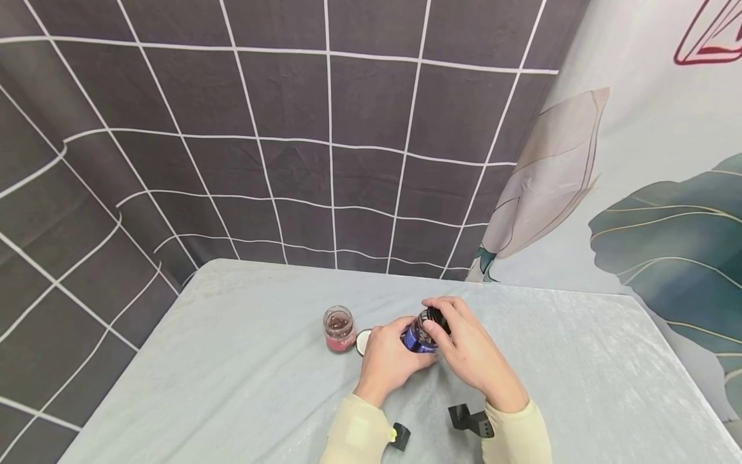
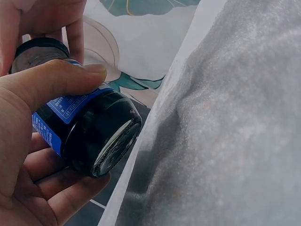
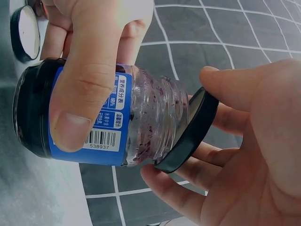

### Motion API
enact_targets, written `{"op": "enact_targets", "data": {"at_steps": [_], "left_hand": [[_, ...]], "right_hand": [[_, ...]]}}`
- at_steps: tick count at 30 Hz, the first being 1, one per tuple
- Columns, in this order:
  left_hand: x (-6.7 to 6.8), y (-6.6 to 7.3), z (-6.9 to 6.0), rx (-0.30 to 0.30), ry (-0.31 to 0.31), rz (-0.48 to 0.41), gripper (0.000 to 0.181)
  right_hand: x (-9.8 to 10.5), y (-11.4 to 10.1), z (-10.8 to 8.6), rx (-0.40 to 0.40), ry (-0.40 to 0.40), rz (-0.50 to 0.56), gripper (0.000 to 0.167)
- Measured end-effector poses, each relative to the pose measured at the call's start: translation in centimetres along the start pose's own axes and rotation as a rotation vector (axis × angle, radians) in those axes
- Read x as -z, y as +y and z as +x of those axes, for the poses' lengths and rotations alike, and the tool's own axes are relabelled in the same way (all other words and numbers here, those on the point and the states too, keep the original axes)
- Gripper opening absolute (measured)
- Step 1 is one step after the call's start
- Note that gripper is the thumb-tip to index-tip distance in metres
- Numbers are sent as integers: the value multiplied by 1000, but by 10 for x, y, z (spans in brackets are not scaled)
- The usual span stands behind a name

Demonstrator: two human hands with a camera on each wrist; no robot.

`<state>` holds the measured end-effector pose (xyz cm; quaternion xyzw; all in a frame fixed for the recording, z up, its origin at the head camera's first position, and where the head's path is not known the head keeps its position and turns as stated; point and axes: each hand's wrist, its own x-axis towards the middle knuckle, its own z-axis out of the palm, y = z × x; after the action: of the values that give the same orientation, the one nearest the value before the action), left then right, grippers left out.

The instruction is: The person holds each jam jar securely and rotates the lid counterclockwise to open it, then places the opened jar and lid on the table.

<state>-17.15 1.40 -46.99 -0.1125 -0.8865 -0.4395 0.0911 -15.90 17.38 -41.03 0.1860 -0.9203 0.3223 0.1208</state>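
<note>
My left hand [image 1: 390, 357] grips a glass jar [image 3: 106, 117] with a blue label and dark contents, its thumb across the label. In the left wrist view the jar's base [image 2: 117, 146] hangs above the cloth. My right hand [image 1: 472, 351] pinches a black lid [image 3: 190, 134] by its rim. The lid sits tilted at the jar's mouth, apart from it on one side. Residue speckles the clear glass below the mouth. Left of my hands stands an open jar [image 1: 339, 330] with a red label. Beside it lies another lid [image 1: 362, 341], white inside, partly behind my left hand.
A pale blue-grey cloth [image 1: 232, 361] covers the table. Behind it hangs a dark curtain [image 1: 290, 161] with white grid lines, and a leaf-patterned curtain [image 1: 556, 187] hangs at the right. Black wrist mounts [image 1: 471, 422] stick out from both sleeves.
</note>
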Motion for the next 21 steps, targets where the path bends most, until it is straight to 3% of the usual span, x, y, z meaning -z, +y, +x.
{"op": "enact_targets", "data": {"at_steps": [21], "left_hand": [[1,-4,0,1,24,6,56]], "right_hand": [[3,4,0,7,3,17,32]]}}
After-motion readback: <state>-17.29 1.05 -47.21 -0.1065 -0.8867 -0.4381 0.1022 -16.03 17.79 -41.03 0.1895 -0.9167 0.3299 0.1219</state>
